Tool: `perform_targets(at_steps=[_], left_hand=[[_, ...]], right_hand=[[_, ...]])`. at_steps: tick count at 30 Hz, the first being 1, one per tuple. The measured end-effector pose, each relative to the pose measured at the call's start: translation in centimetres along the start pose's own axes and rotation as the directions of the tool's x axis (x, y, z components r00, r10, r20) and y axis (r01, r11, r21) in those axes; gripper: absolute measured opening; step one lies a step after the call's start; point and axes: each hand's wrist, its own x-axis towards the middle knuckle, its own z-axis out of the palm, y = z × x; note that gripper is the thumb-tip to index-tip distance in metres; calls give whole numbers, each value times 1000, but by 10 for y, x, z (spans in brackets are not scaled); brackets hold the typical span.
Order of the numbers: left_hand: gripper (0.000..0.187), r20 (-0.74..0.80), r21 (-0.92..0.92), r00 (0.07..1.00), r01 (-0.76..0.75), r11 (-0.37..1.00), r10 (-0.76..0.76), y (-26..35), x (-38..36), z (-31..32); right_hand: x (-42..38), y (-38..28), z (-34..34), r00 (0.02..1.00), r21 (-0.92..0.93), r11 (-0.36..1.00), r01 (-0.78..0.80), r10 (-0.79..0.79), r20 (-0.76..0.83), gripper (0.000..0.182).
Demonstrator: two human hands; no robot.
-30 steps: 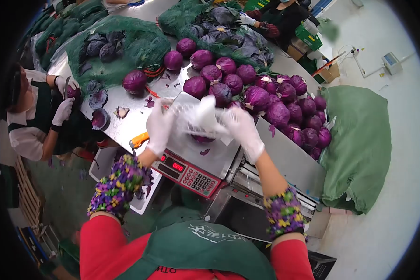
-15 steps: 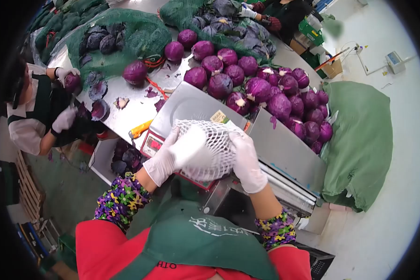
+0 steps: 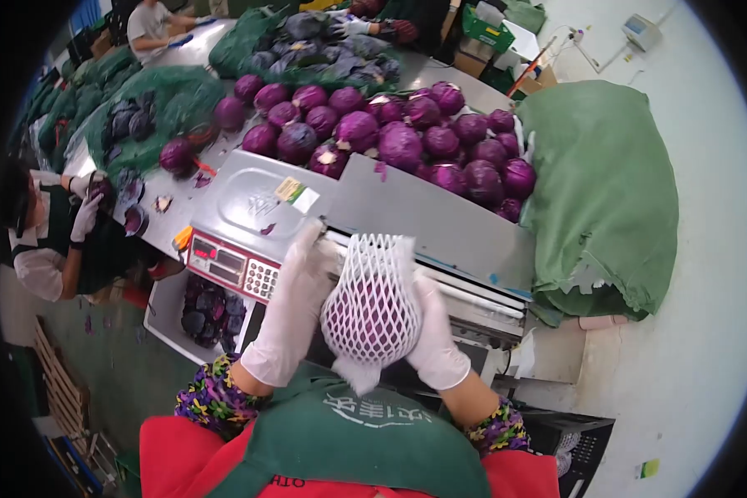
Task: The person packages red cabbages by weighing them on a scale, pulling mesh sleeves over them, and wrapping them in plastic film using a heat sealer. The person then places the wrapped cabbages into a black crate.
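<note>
A red cabbage in a white foam net sleeve point(image 3: 372, 311) is held upright in front of my apron, its purple leaves showing through the mesh. My gloved left hand point(image 3: 295, 303) presses against its left side, fingers pointing up. On the other side, my gloved right hand point(image 3: 436, 336) grips the netted cabbage, fingers partly hidden behind it. The sleeve's loose ends stick out above and below. Just beyond my left hand sits a digital scale point(image 3: 249, 203) with a bare metal pan and a label on it.
Many red cabbages point(image 3: 398, 145) are piled behind a metal panel point(image 3: 440, 207). A wrapping-type machine with rollers point(image 3: 473, 305) lies under my right hand. A green sack point(image 3: 606, 199) stands right. A bin of dark leaves point(image 3: 207, 311) is lower left. A co-worker point(image 3: 50, 224) handles a cabbage.
My hands and the netted cabbage have moved off the scale to the right, and its display now shows. The net sits closer round the cabbage. The view has shifted.
</note>
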Motion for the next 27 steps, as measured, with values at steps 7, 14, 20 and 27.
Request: perform_targets(at_steps=[7, 14, 20, 27], left_hand=[[56, 191, 292, 949, -299, 908, 252, -69, 99, 67], [55, 284, 740, 949, -306, 599, 133, -128, 170, 32], [54, 170, 797, 984, -165, 581, 46, -138, 166, 9], [56, 560, 329, 699, -681, -654, -446, 16, 124, -38]], right_hand=[[29, -106, -40, 983, -142, 973, 184, -181, 36, 45], [92, -115, -106, 747, -673, 474, 567, -640, 179, 27], [104, -119, -146, 799, -836, 386, 391, -592, 100, 28], [-30, -192, -160, 775, -385, -890, 246, -58, 629, 54]])
